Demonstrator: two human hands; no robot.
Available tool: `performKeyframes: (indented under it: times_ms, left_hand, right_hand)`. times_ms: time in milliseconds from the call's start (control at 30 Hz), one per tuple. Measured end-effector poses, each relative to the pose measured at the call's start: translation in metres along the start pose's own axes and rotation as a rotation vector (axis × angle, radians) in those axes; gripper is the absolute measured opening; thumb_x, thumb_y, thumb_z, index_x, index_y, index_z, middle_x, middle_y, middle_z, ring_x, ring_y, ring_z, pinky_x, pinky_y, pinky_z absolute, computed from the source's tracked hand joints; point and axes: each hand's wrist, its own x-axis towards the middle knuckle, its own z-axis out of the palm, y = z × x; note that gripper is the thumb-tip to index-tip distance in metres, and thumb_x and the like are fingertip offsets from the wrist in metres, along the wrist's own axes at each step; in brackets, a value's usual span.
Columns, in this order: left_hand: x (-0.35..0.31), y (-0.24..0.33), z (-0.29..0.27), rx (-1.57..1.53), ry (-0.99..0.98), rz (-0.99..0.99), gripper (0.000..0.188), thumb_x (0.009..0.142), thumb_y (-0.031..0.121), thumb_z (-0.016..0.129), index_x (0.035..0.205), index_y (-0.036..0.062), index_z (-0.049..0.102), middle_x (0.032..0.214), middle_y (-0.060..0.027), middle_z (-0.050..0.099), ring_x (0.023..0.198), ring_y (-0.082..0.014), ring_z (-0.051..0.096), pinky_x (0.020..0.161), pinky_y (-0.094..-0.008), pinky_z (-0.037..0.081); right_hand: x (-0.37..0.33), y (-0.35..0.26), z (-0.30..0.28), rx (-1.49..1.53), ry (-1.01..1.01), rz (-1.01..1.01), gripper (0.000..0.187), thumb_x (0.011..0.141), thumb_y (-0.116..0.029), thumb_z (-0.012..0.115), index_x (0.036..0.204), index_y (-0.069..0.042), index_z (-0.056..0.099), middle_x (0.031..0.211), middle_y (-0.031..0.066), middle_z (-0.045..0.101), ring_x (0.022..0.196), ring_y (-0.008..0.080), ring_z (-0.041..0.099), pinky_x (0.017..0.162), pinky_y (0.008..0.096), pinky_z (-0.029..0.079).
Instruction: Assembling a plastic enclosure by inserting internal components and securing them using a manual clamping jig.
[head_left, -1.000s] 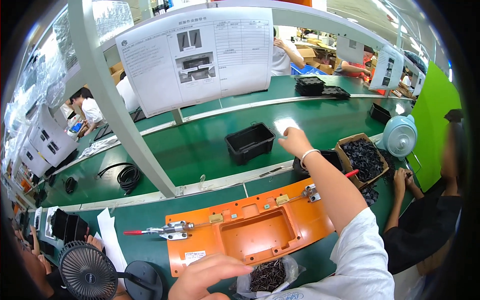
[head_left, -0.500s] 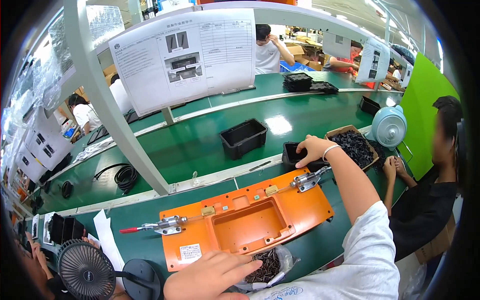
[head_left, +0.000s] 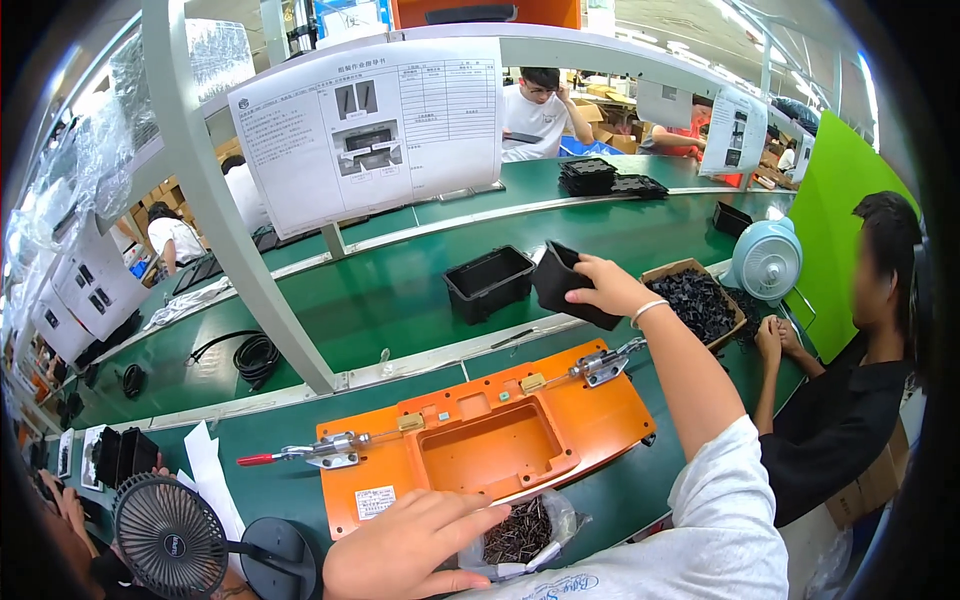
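My right hand [head_left: 610, 290] grips a black plastic box [head_left: 567, 283] by its side wall, holding it tilted above the far edge of the orange fixture [head_left: 610, 400]. Just left of it, a similar black box [head_left: 488, 283] stands upright on the green bench. The fixture has a rectangular recess in its middle and a toggle clamp at each end, the left clamp [head_left: 330, 448] with a red handle. Fingers apart and holding nothing, my left hand [head_left: 425, 545] hovers by the fixture's near edge, beside a clear bag of screws [head_left: 517, 530].
A cardboard box of small black parts [head_left: 695, 302] and a light blue fan [head_left: 767, 258] are at the right, near a seated person [head_left: 850, 400]. A black fan [head_left: 172, 535] stands at lower left. A slanting post [head_left: 235, 200] and a hung instruction sheet [head_left: 370, 130] rise at the left.
My right hand has lifted the black box off the bench and tipped it, bringing it up and slightly left. The left hand has barely moved.
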Motion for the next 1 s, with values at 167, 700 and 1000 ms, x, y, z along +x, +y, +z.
performKeyframes:
  times_ms: [167,700,1000]
  left_hand:
    - [0.006,-0.008,0.006,0.098,0.229,-0.120,0.082,0.074,0.042,0.078,0.138,0.0042,0.043,0.137,-0.0224,0.045,0.122,-0.0396,0.047,0.100,-0.0439,0.039]
    - [0.013,-0.025,0.021,0.299,0.343,-0.358,0.098,0.059,0.049,0.084,0.140,0.0110,0.044,0.148,-0.0259,0.029,0.135,-0.0511,0.027,0.107,-0.0571,0.029]
    - [-0.008,-0.056,0.063,0.363,0.401,-0.428,0.061,0.071,0.039,0.078,0.120,0.0066,0.058,0.138,-0.0189,0.046,0.132,-0.0418,0.038,0.105,-0.0546,0.032]
  right_hand:
    - [-0.041,-0.108,-0.009,-0.177,0.195,-0.341,0.040,0.077,-0.034,0.074,0.098,-0.003,0.062,0.136,0.0341,0.043,0.087,0.0409,0.063,0.081,0.0404,0.052]
    - [-0.136,-0.207,0.086,-0.209,0.105,-0.559,0.050,0.076,-0.027,0.065,0.113,0.005,0.056,0.125,0.0420,0.047,0.069,0.0281,0.068,0.059,0.0319,0.053]
    - [-0.143,-0.148,0.076,-0.149,-0.047,-0.524,0.036,0.073,-0.042,0.073,0.086,-0.010,0.061,0.078,0.0029,0.062,0.072,0.0220,0.063,0.073,0.0363,0.042]
